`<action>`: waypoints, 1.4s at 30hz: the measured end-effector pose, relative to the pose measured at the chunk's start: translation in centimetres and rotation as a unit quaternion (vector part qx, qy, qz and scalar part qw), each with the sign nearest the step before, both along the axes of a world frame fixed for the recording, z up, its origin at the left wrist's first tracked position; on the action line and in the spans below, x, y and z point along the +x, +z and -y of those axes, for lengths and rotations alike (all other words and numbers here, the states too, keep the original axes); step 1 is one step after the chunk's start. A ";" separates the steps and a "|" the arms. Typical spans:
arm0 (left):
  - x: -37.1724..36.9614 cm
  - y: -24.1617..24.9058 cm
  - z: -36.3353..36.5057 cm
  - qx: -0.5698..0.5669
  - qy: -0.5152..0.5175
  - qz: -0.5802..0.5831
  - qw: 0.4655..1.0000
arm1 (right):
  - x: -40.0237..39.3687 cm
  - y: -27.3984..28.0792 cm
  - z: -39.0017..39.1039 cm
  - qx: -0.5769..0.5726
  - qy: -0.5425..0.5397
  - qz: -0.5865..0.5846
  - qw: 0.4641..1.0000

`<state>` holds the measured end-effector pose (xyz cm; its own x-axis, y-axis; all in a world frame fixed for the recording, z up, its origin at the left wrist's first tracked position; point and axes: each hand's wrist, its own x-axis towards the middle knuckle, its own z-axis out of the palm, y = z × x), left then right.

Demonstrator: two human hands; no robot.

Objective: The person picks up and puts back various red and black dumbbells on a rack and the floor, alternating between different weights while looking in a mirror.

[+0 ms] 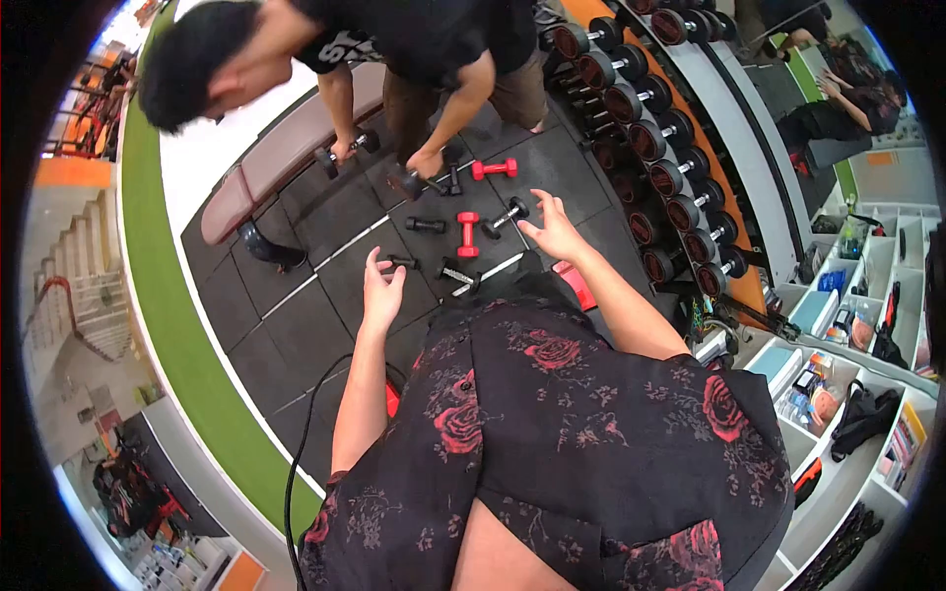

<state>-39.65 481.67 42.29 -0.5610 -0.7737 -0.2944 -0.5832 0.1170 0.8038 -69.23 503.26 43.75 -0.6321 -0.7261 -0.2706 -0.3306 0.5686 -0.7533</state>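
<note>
My left hand point(384, 288) is raised with fingers apart and nothing in it, nearest a small black dumbbell point(402, 262) on the floor. My right hand point(554, 231), also empty with spread fingers, hovers beside a black dumbbell with a chrome handle point(506, 218). Between my hands a red dumbbell point(468, 234) lies on the mat, with a black dumbbell point(426, 225) left of it. A second red dumbbell point(495, 168) lies farther off. Close to my body rests a dark dumbbell with a pale handle point(460, 276).
Across from me a bent-over person point(424, 39) grips a chrome-handled dumbbell point(348, 154) in one hand and a dark dumbbell point(418, 183) in the other. A padded bench point(266, 158) stands at left, a dumbbell rack point(680, 158) at right. A black cable point(296, 463) runs past my left arm.
</note>
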 end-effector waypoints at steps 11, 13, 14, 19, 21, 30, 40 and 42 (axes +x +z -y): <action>6.1 -5.9 -3.5 0.011 -0.032 0.110 0.993 | 4.5 -4.9 -0.9 0.104 0.058 0.074 0.990; 6.6 -5.9 -5.3 0.023 -0.015 0.125 0.992 | 3.8 -7.6 -2.4 0.122 0.062 0.082 0.987; 6.8 -6.5 -6.0 0.029 -0.023 0.157 0.987 | 3.3 -9.1 -3.2 0.147 0.055 0.100 0.983; 7.5 -9.0 -9.2 0.078 0.042 0.182 0.979 | -0.5 -10.6 -6.0 0.255 0.155 0.100 0.949; 7.3 -9.0 -10.2 0.077 0.058 0.163 0.982 | -1.8 -9.7 -6.5 0.253 0.169 0.080 0.949; -2.0 -6.4 -11.7 0.098 0.224 -0.080 0.966 | -3.0 -4.6 -4.3 0.034 0.079 0.062 0.994; -7.8 -4.2 -15.1 0.031 0.068 -0.048 0.996 | -4.3 -6.4 -4.8 0.024 0.191 0.136 0.972; -8.5 -3.6 -15.2 0.031 0.065 -0.051 0.996 | -5.6 -6.5 -4.8 0.035 0.197 0.138 0.970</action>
<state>-48.19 496.89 38.69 -0.4863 -0.8240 -0.2906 -0.5060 -0.0056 0.8625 -74.88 508.10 37.29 -0.2058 -0.8708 -0.4465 -0.3242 0.4911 -0.8085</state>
